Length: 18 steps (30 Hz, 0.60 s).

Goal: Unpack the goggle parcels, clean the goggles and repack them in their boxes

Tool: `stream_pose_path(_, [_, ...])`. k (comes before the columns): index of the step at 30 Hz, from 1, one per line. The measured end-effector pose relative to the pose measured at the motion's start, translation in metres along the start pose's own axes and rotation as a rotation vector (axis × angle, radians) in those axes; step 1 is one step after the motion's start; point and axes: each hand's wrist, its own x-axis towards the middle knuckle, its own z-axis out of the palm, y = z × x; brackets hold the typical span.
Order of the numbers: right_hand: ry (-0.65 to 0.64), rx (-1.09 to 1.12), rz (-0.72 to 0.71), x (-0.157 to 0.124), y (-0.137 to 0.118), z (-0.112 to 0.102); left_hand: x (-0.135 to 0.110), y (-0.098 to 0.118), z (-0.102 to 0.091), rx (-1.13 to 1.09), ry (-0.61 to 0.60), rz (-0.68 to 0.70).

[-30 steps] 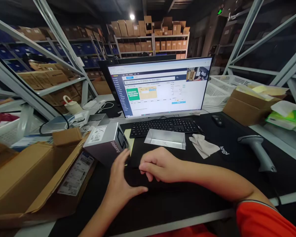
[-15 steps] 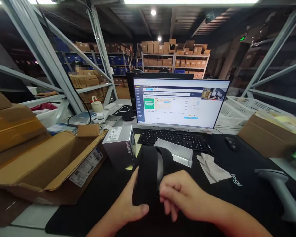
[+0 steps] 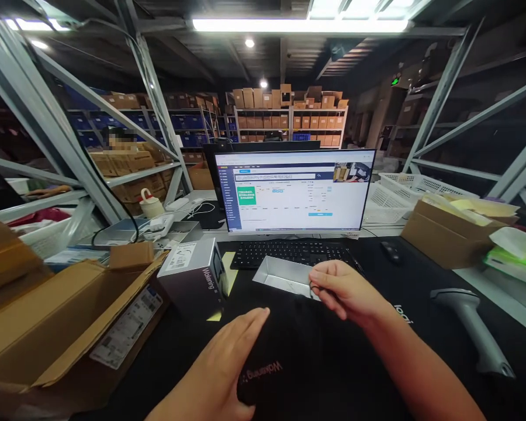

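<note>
Surface: black desk mat (image 3: pixel 421 351).
Left hand (image 3: pixel 219 374): flat, open on black pouch (image 3: pixel 298 351).
Right hand (image 3: pixel 344 289): pinching its far edge.
Progress: pouch lies outside grey box (image 3: pixel 193 278), left.

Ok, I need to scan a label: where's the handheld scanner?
In the head view the grey handheld scanner lies at the desk's right side, right of the right hand and nearer than the open cardboard box.

Warehouse packing station: steel racking (image 3: pixel 65 146) stacked with cardboard boxes (image 3: pixel 284 96), monitor (image 3: pixel 293 190) and handheld barcode scanner (image 3: pixel 476 327) on the counter (image 3: pixel 425 292), open shipping carton (image 3: pixel 61 316).
</note>
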Motion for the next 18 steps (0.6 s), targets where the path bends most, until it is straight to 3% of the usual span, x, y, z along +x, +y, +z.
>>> stream_pose_path(4, [0.065,-0.209,-0.064,0.01,0.007,0.004,0.007,-0.003,0.0,-0.004,-0.032,0.061])
stream_pose_path(8, [0.273,-0.715,-0.383,-0.01,-0.005,-0.004,0.026,-0.002,-0.007,0.078,0.104,-0.021])
stream_pose_path(10, [0.18,-0.816,-0.504,-0.023,-0.012,-0.006,0.044,0.0,-0.017,0.119,0.153,-0.012])
stream_pose_path(12, [0.071,-0.833,-0.538,-0.029,-0.014,-0.008,0.064,0.001,-0.024,0.158,0.156,0.071])
stream_pose_path(13, [0.076,-0.839,-0.531,-0.029,-0.015,-0.009,0.073,0.0,-0.026,0.164,0.162,0.117])
stream_pose_path(15, [0.23,-0.809,-0.508,-0.027,-0.015,-0.016,0.089,-0.005,-0.022,0.141,0.227,0.158])
stream_pose_path(18, [0.592,-0.713,-0.487,-0.025,-0.019,-0.041,0.102,-0.028,0.002,0.094,0.332,0.046])
